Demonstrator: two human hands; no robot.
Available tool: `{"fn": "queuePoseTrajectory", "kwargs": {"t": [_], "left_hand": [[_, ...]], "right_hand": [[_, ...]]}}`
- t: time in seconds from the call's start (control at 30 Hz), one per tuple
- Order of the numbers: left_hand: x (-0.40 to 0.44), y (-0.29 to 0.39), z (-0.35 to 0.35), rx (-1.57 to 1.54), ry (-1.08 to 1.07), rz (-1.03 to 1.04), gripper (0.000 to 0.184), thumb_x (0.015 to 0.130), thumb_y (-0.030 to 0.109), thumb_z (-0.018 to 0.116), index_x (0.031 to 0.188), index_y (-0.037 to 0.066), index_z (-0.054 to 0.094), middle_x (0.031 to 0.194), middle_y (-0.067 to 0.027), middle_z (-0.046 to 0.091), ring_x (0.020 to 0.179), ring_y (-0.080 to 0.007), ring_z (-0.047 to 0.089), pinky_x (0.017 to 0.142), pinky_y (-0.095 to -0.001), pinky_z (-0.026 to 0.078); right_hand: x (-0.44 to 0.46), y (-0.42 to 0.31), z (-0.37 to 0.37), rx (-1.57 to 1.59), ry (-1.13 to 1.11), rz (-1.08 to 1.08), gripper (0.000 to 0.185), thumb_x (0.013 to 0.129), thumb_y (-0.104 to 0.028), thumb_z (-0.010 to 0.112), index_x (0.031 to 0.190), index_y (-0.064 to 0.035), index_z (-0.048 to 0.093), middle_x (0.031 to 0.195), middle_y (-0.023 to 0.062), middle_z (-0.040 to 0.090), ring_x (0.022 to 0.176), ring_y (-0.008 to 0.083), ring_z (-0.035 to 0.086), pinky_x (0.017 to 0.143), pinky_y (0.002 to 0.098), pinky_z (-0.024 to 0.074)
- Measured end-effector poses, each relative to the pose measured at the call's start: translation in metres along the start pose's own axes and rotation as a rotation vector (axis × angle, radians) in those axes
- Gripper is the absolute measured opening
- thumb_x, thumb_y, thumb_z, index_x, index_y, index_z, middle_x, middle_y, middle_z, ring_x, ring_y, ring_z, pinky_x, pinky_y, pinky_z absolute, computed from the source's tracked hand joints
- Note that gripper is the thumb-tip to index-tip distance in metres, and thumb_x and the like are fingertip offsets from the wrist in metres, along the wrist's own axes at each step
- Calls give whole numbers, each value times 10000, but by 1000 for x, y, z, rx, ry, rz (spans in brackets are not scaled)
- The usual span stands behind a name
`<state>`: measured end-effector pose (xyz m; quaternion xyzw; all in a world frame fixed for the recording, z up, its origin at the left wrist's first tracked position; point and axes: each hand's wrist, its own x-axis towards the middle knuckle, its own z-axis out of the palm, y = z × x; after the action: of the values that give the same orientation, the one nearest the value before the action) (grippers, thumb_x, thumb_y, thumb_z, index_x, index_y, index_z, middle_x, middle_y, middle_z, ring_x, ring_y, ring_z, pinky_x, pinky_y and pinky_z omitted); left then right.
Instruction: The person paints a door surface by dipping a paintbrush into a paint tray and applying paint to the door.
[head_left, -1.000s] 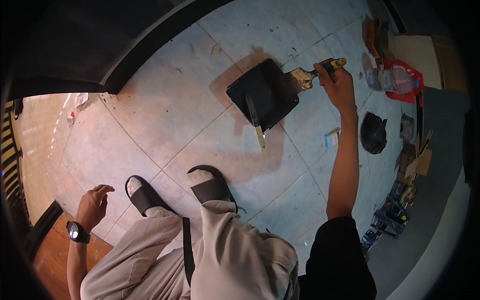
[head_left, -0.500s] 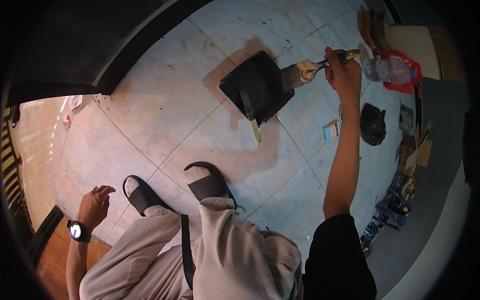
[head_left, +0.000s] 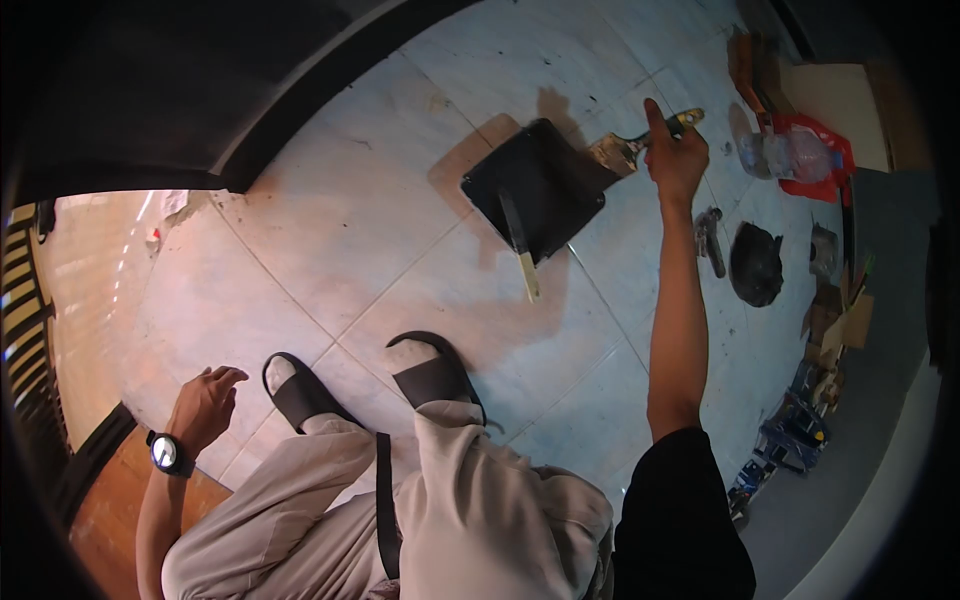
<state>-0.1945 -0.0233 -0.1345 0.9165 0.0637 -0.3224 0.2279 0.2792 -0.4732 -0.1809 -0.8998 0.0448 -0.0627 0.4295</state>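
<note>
My right hand (head_left: 677,158) is closed on the handle of a wide paintbrush (head_left: 617,154), with the index finger stretched along it. The bristles reach over the right edge of a black tray (head_left: 555,190) on the tiled floor. A narrow tool with a pale handle (head_left: 529,275) lies across the tray's near side, its dark end inside and its handle sticking out over the rim. My left hand (head_left: 205,405), with a watch at the wrist, hangs at the lower left beside my leg, fingers loosely bent and apart, holding nothing.
A black bag or bundle (head_left: 756,264) and a dark metal tool (head_left: 709,242) lie right of my forearm. Farther back are plastic bottles (head_left: 800,157) on a red bag (head_left: 835,185). Boxes (head_left: 850,322) and blue packs (head_left: 793,432) line the right wall. My sandalled feet (head_left: 435,372) are in front.
The view has shifted slightly. My right hand has moved with the brush, and its index finger now points out. My forearm now covers the small box, and the metal tool has come into view.
</note>
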Motion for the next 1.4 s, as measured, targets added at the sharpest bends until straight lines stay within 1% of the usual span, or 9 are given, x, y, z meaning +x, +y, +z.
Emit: {"fn": "queuePoseTrajectory", "kwargs": {"t": [0.07,0.13,0.2,0.27,0.3,0.53,0.67,0.8,1.4], "left_hand": [[0,-9,1,4,-17,-3,268,854,-21,584,1092,60,677,1088,-136,713,929,-367,673,885,-443,555],[-1,-18,-2,21,-37,-56,282,893,44,593,1161,94,665,1139,-142,698,979,-373,669,841,-459,560],[-2,-30,-13,50,-28,-123,288,907,88,594,1186,106,662,1140,-143,699,968,-371,674,833,-465,562],[-2,-38,-38,91,17,-190,285,913,106,597,1191,107,660,1126,-141,703,956,-372,676,830,-469,562],[-2,-41,-52,103,35,-219,284,915,112,598,1192,108,659,1116,-141,705,953,-373,677,829,-471,563],[-38,34,-191,-404,410,-118,240,965,76,652,1193,1,646,1122,-148,740,1030,-283,731,842,-372,577],[-87,137,-229,-99,430,-55,330,929,121,704,1244,60,631,1201,-152,698,1064,-387,678,994,-420,532],[-124,204,-209,-26,313,136,365,934,170,689,1290,110,632,1269,-84,695,1221,-244,654,1157,-543,385],[-123,165,-168,16,516,252,419,912,27,615,1330,30,585,1219,-110,684,1196,-263,642,1155,-506,391]], "right_hand": [[11,24,-4,-242,19,-318,135,887,-203,748,982,-118,706,611,43,544,491,170,506,471,344,405],[43,83,-10,-647,112,-920,754,821,47,634,1454,-358,567,813,92,551,717,286,570,672,404,465],[48,85,-17,-674,105,-849,719,822,37,632,1441,-326,588,791,108,557,683,258,543,656,378,449],[24,17,-21,-150,86,-245,159,987,-151,651,1025,-15,721,706,23,591,510,91,451,498,277,350],[10,-16,-31,-81,47,55,199,997,-193,648,915,-17,693,686,23,581,460,87,441,460,286,342],[-100,-124,-6,991,-182,47,381,1053,-368,466,1065,-4,578,746,132,656,532,195,609,466,284,459],[-162,-175,32,1126,-381,43,434,1050,-342,515,1232,50,547,886,191,697,687,244,711,638,315,587],[-206,-207,72,1266,-519,-41,389,1060,-268,519,1278,53,546,971,208,703,811,280,737,733,365,610],[-266,-312,110,1439,-525,-301,339,1078,-173,458,1279,89,533,982,230,716,841,306,751,863,434,604]]}}
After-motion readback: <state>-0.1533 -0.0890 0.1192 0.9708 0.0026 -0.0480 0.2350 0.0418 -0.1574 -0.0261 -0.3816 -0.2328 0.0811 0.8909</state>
